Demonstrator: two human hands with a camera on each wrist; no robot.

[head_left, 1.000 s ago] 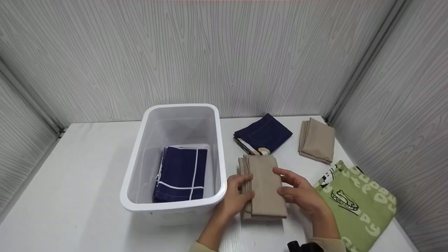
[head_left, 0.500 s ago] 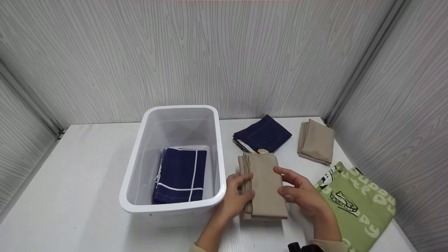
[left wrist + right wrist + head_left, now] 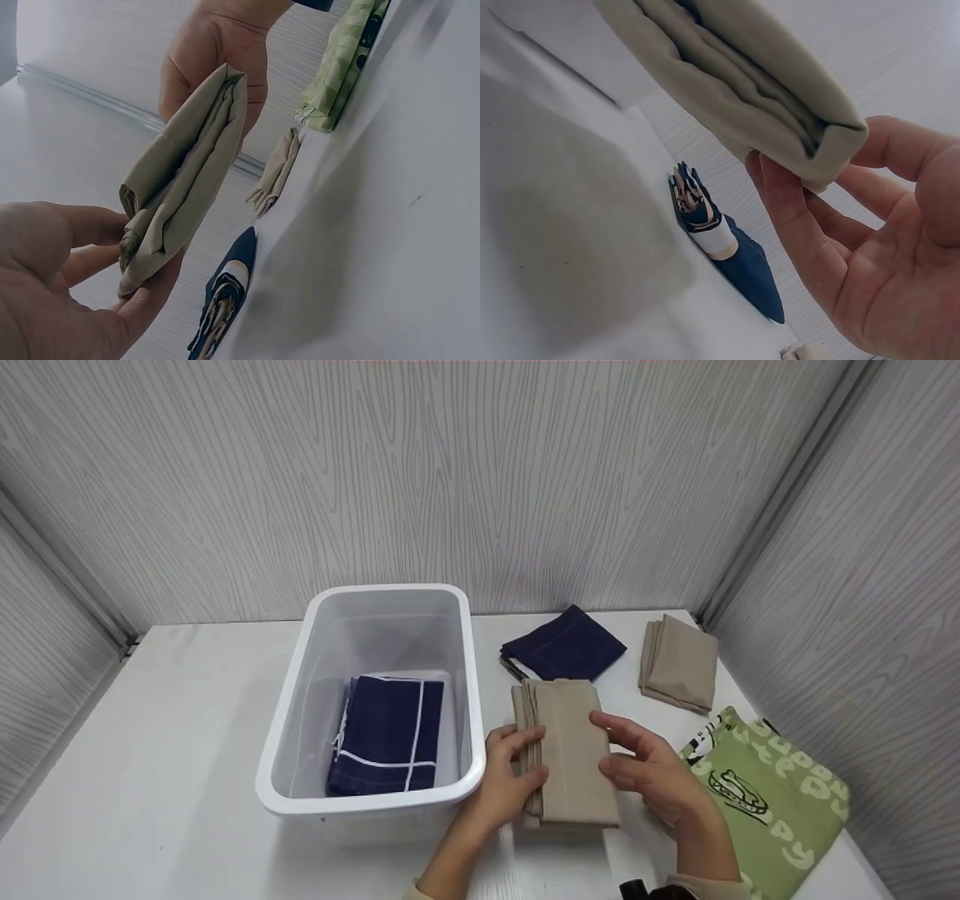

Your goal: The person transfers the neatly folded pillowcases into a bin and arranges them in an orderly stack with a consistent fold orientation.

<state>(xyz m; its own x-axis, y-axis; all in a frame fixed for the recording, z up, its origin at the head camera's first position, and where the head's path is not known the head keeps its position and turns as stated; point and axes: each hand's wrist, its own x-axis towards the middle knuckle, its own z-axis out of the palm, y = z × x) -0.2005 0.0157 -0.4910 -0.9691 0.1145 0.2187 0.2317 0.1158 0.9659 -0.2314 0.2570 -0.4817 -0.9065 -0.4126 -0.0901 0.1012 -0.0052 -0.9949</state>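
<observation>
A folded beige cloth [image 3: 574, 757] is held up off the white table between both hands, its layered edges showing in the wrist views. My left hand [image 3: 506, 780] grips its left side, thumb and fingers on opposite faces. At its right edge, my right hand [image 3: 652, 769] pinches it, with fingers underneath in the right wrist view [image 3: 877, 240]. Left of the hands stands a white plastic bin [image 3: 480, 735] with a folded navy cloth with white lines [image 3: 386, 731] on its floor. A folded navy cloth [image 3: 566, 641] lies just beyond the beige one.
Another folded beige cloth [image 3: 681, 664] lies at the back right of the table. A green printed cloth [image 3: 765, 802] lies by the right wrist, near the table's right edge. Wood-grain panels [image 3: 480, 487] enclose the back and sides.
The beige cloth has shifted slightly away from the person and covers a little more of the navy cloth's near corner. Both hands keep their hold on it.
</observation>
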